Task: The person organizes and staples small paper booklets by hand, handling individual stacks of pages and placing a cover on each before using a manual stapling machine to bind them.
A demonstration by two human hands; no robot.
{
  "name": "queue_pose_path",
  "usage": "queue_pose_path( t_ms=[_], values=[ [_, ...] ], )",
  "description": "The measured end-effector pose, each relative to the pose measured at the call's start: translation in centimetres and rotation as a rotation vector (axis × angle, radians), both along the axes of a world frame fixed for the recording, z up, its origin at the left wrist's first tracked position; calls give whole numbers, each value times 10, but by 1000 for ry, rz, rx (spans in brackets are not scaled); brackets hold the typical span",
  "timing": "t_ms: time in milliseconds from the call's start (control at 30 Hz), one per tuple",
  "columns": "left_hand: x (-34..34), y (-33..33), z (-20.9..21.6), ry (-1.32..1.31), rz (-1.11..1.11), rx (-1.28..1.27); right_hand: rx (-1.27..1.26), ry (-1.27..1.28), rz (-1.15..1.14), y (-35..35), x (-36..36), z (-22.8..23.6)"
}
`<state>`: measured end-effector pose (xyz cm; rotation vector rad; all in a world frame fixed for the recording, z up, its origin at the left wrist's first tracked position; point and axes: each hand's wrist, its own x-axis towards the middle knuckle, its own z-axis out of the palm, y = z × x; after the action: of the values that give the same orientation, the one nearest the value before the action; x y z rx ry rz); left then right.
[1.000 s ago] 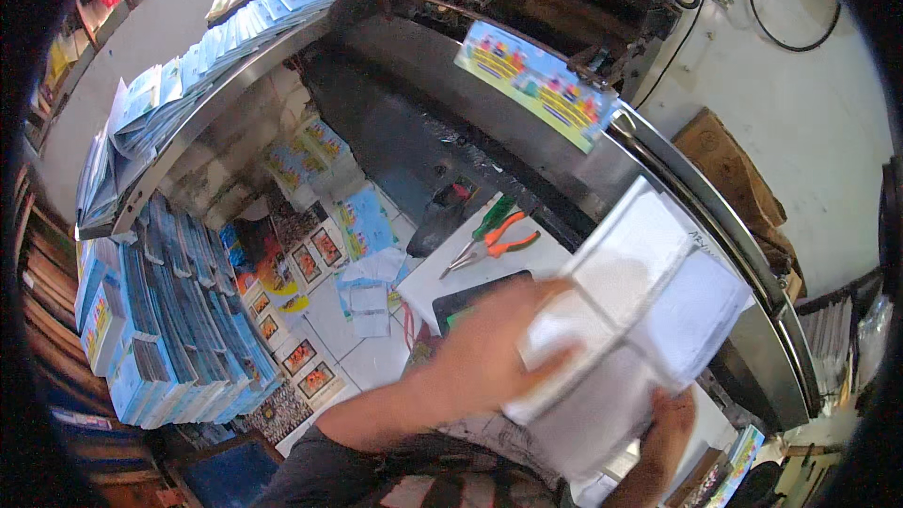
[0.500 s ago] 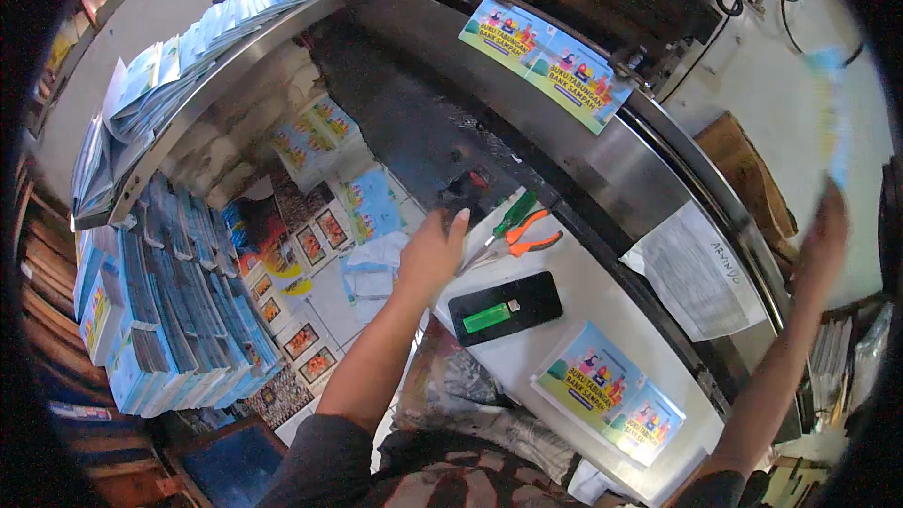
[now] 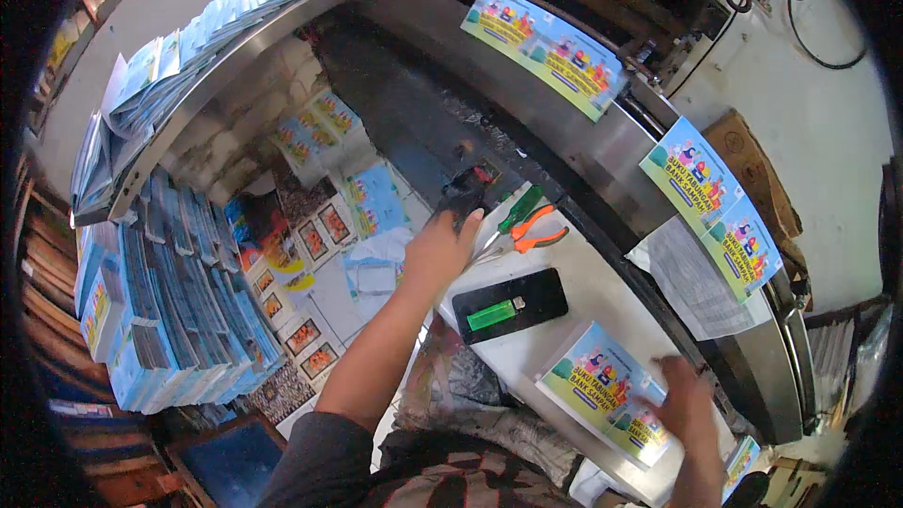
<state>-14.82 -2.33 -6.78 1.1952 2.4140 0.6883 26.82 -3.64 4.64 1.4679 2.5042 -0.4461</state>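
Note:
My left hand (image 3: 440, 252) is at a dark, knob-like part (image 3: 465, 190) at the white tabletop's far left corner; its fingers curl out of sight there, thumb showing. My right hand (image 3: 689, 404), slightly blurred, is over the right end of a stack of colourful printed covers (image 3: 593, 381), fingers apart with nothing visible in them. One such printed cover (image 3: 710, 207) lies across the metal rail at right. Another cover (image 3: 544, 52) lies on the rail farther up. Beside my left hand are a green-handled screwdriver (image 3: 520, 210) and orange-handled pliers (image 3: 540, 229).
A black phone (image 3: 546, 296) with a green lighter (image 3: 493, 315) on it lies on the white tabletop (image 3: 513, 353). A handwritten paper (image 3: 691, 277) is partly under the right cover. Bundled booklets (image 3: 179, 310) stand at left, with more booklets (image 3: 216, 33) along a curved ledge above.
My right hand has come from the far right down to the stack. The printed cover it held out there is gone from it, and one now lies on the right rail.

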Motion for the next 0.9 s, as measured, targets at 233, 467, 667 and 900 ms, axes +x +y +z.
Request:
queue_pose_path(
  t_ms=[233,467,667,900],
  values=[
    [-1,6,-6,4,-17,-72,62,-32,126,-68,10,-18],
    [-3,4,3,-16,-23,-105,-51,103,76,-65,5,4],
    [-1,2,9,-54,-18,-120,37,103,-160,-28,52,33],
    [-42,86,-4,-682,-20,147,987,12,-224,126,182,164]
  ],
)
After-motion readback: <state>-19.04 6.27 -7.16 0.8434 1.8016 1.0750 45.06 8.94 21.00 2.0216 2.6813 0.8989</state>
